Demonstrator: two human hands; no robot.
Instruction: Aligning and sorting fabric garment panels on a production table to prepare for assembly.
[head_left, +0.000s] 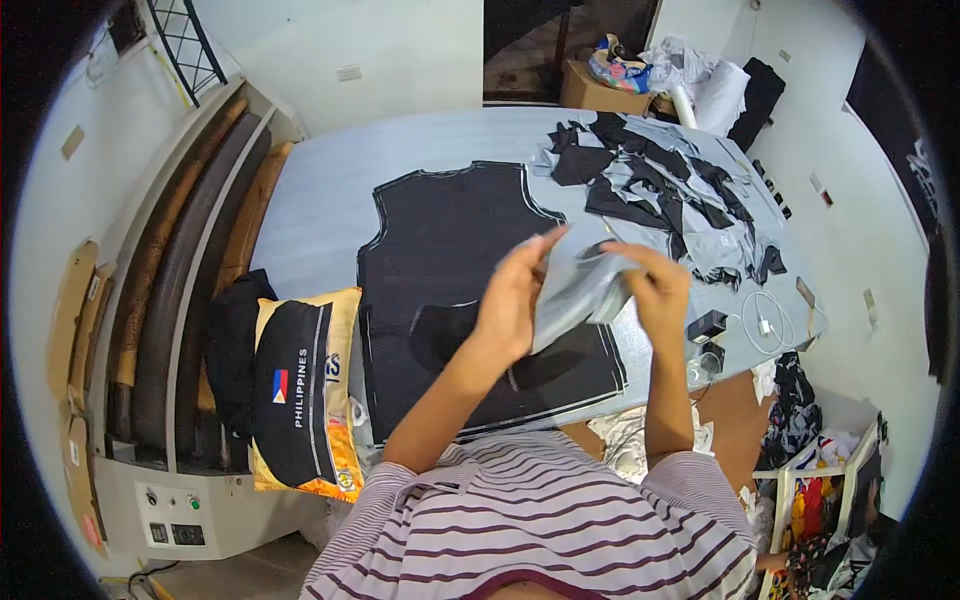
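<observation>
My left hand (511, 298) and my right hand (660, 289) hold a light grey piece of fabric (574, 289) between them, raised over the table. Motion blurs the fabric, and a dark patch shows near its top by my right fingers. Beneath it, spread flat, lies a black shirt panel (457, 217) with pale lines along its edges. Smaller dark fabric pieces (442, 330) seem to rest on that panel, partly hidden behind my left forearm.
Black and grey fabric scraps (637, 180) cover the table's (322, 195) far right. A black box (706, 326) and a white cable (766, 319) sit near the right edge. Printed fabric (307, 390) lies at left beside the machine's rollers (187, 277). Another person's arm (771, 561) shows lower right.
</observation>
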